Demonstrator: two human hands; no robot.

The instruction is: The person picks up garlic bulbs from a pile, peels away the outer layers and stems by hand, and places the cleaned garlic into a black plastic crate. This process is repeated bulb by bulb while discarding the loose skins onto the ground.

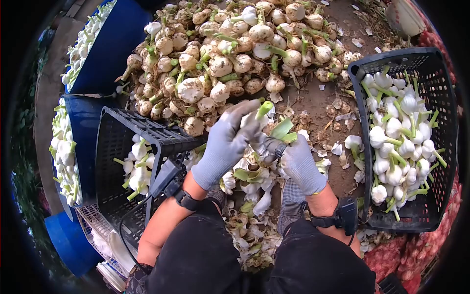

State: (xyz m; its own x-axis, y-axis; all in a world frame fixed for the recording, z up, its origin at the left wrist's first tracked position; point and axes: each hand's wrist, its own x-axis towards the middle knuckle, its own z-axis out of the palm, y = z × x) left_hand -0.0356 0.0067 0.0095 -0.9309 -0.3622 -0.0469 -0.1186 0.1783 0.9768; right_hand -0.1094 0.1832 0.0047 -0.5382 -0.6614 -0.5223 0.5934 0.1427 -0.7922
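My left hand, in a grey-white glove with soiled fingertips, is closed around a garlic bulb whose cut green stem points up. The fingers hide much of the bulb. Close beside it, my right hand, gloved too, is closed with a strip of green and white garlic skin sticking up from it. A dark band circles one of its fingers. Under both hands lie loose peeled garlic skins on the ground, between my feet.
A heap of soil-covered garlic lies ahead. Black crates with clean white garlic stand at right and left. Blue tubs of garlic line the left side. Red mesh sacks lie at lower right.
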